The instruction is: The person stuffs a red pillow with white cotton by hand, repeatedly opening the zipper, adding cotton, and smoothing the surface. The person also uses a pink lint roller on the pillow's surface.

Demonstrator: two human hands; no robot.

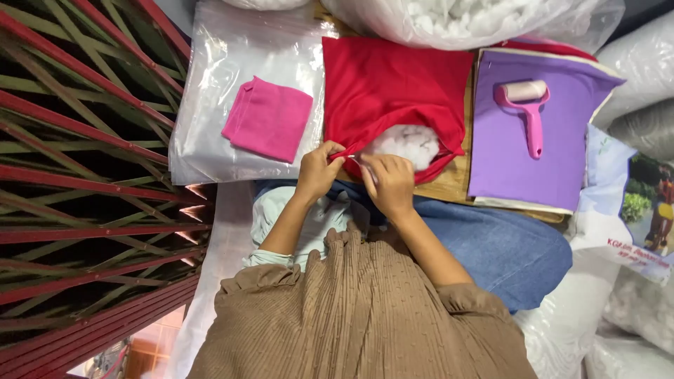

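1. The left hand (317, 170) pinches the near edge of a red cushion cover (393, 88), thumb and fingers pressed together on the cloth at the left end of its opening.
2. The right hand (390, 181) sits just beside it, fingers curled and closed on the same red edge; whether a needle or thread lies between them is too small to tell.
3. The red cushion cover lies flat on a wooden board (449, 184) in front of the person, its open mouth towards the hands.
4. White stuffing (407, 144) shows through that opening, just beyond the right hand.
5. Left of the cover, a folded pink cloth (268, 118) rests on a clear plastic bag (232, 42), well apart from the hands.
6. Right of the cover, a purple fabric piece (523, 165) lies flat, touching or nearly touching the red cloth's side.
7. A pink lint roller (526, 102) lies on the purple fabric, handle pointing towards the person.
8. At the top, a large clear sack of white stuffing (463, 20) overlaps the cover's far edge.
9. A red and green metal grille (84, 175) fills the left side.
10. The person wears a brown ribbed top (358, 309) and blue jeans (505, 249).
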